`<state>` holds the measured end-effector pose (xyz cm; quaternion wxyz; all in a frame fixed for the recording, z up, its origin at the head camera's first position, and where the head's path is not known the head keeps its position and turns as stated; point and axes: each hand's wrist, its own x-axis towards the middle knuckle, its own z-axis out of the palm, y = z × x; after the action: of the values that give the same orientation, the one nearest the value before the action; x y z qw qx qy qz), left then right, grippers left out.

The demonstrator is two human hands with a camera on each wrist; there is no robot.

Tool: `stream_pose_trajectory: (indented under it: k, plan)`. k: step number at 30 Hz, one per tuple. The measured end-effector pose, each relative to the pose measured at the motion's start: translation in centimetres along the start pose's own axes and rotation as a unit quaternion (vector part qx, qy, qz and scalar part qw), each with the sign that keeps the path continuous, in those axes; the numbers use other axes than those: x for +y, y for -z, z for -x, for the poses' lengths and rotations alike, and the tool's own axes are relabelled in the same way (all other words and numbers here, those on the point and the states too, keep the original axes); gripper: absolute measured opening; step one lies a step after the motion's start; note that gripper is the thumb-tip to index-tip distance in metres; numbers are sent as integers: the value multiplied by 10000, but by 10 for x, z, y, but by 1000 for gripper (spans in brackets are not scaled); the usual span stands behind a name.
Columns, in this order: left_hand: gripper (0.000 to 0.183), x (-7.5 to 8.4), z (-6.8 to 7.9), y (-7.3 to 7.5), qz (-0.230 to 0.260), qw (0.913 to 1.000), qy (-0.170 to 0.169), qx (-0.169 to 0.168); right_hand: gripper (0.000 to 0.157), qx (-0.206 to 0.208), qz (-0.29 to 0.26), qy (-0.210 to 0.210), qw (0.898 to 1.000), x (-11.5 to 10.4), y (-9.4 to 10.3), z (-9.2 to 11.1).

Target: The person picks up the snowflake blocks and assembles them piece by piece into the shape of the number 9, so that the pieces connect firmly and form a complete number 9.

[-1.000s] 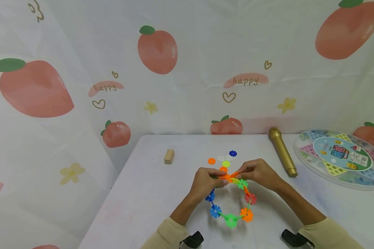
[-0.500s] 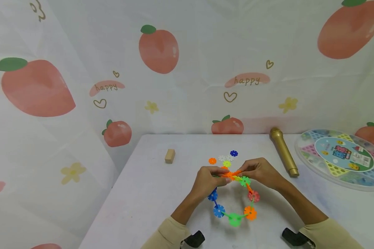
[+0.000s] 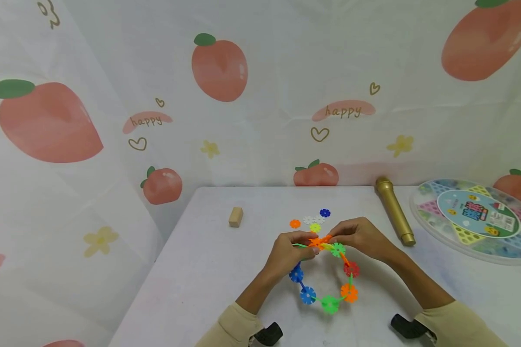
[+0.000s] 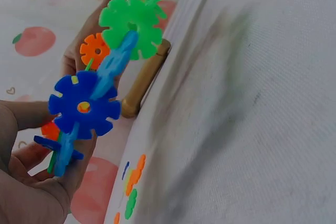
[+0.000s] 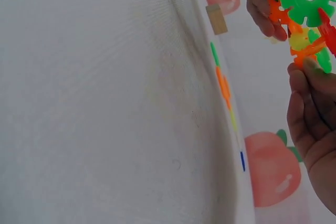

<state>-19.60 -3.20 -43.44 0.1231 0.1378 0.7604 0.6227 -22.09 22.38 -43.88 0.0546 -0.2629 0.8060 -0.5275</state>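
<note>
A ring of linked plastic snowflake discs (image 3: 330,304), in blue, green, orange, red and yellow, hangs between both hands above the table. My left hand (image 3: 281,254) pinches an orange disc (image 3: 316,244) at the top of the ring between thumb and fingers. From the other side, my right hand (image 3: 361,237) pinches an adjoining orange disc (image 5: 300,59), near a yellow one. Blue discs (image 4: 84,106) dangle below the left hand, which covers part of the ring. On the right side hang a red disc (image 3: 351,269) and another orange disc (image 3: 349,292).
Loose discs lie behind the hands, among them an orange one (image 3: 295,223), a yellow one (image 3: 315,227) and a dark blue one (image 3: 324,212). A wooden block (image 3: 236,217) sits back left. A gold microphone (image 3: 394,211) and a round game box (image 3: 477,217) are at the right.
The lower part of the ring has swung slightly to the right and up. Both hands keep their pinch on the orange discs, the right hand shifting only a little.
</note>
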Motion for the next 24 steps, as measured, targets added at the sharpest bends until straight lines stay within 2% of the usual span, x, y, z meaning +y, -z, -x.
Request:
stream_pose_trajectory:
  k: [4,8,13,17,24]
  plan:
    - [35,1,0,0,244,9996,-47,-161,12,-36,-21,-93,9999,0,-3,-2]
    - [35,5,2,0,-222,9995,-214,-105,12,-152,-65,-135,9998,0,-7,-5]
    - [27,10,2,0,-770,9964,-357,89,11,-199,10,-67,9998,-3,-13,-10]
    - [22,9,0,1,-763,9963,-367,131,11,-223,31,-26,9997,-4,-16,-13]
    - [19,8,-2,6,-618,9973,-314,229,11,-325,-39,-188,9993,-6,-16,-17]
